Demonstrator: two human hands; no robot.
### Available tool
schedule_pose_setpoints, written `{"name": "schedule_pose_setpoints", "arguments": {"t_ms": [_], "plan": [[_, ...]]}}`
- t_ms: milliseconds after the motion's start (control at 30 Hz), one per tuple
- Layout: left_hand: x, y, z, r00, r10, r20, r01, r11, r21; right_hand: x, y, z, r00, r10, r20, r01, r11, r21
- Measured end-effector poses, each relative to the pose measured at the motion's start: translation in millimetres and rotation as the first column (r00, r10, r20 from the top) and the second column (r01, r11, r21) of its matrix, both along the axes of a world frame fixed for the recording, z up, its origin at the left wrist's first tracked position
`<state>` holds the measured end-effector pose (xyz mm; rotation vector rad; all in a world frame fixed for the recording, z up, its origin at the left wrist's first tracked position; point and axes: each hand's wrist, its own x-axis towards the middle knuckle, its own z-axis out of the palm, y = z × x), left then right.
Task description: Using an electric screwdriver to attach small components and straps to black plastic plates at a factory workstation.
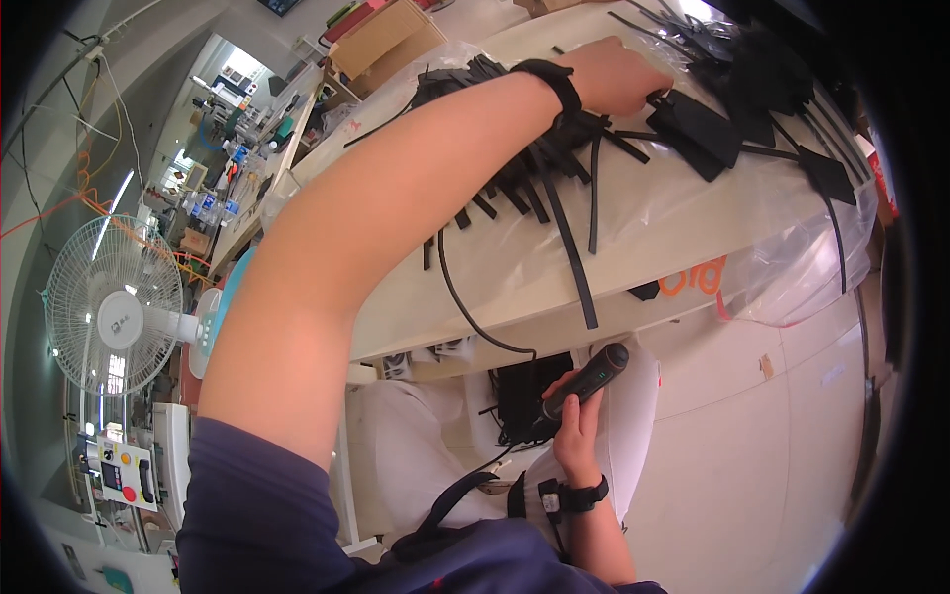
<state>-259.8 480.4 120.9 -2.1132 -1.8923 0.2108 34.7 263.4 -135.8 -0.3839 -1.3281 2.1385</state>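
Observation:
My left arm stretches across the table, and my left hand (625,81) is closed at the far side, its fingertips on the edge of a flat black piece (696,136). Down by my lap, my right hand (576,426) is wrapped around a black cylindrical hand tool (591,380) with small green lights on its side. The tool is tilted, its thick end up and to the right; its lower end is hidden. Beneath my left forearm lies a pile of black strips (539,178), partly covered by the arm. A black box-like thing (527,391) sits beside the tool.
More black straps and flat pieces (772,84) lie on clear plastic sheeting (782,247) at the table's far right. A white fan (117,315) stands at left. Cardboard boxes (391,45) are at the back. A thin black cord (457,292) hangs over the table's near edge.

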Motion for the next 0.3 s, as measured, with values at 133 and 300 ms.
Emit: {"name": "schedule_pose_setpoints", "arguments": {"t_ms": [133,300], "plan": [[2,-8,16,0.991,-0.137,0.003,0.136,0.985,0.102,-1,-3,-2,1.000,-0.020,-0.021,0.019,0.999,-0.041],[74,-105,90,0.980,0.013,0.197,-0.044,0.987,0.155,1,0,-15,0.998,0.037,-0.057,-0.038,0.999,-0.019]]}}
